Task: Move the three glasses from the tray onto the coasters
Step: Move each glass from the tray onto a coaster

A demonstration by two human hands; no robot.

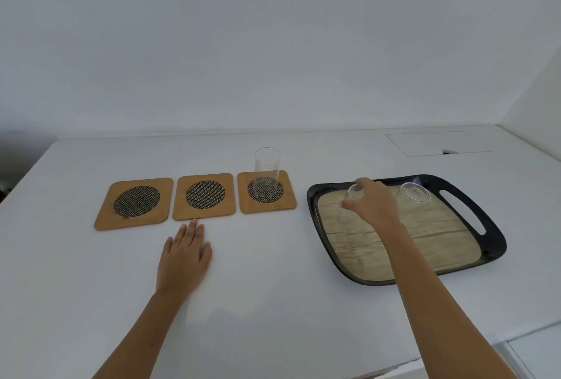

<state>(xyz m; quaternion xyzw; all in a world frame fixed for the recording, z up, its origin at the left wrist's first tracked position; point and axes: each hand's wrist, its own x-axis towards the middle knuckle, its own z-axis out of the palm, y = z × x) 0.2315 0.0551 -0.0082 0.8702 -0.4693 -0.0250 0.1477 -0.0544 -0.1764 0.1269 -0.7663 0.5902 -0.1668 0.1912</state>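
Three wooden coasters with dark mesh centres lie in a row on the white table. The left coaster (133,204) and the middle coaster (205,196) are bare. A clear glass (267,170) stands upright on the right coaster (267,192). To the right sits a black tray (473,218) with a wood-pattern floor. My right hand (373,201) grips a second clear glass (353,193) near the tray's back left corner. A third glass (414,193) stands at the tray's back, tilted in view. My left hand (185,252) rests flat on the table, just in front of the middle coaster.
A white wall rises behind the table. A rectangular flush hatch (437,143) is set into the tabletop at the back right. The table's front edge runs along the lower right.
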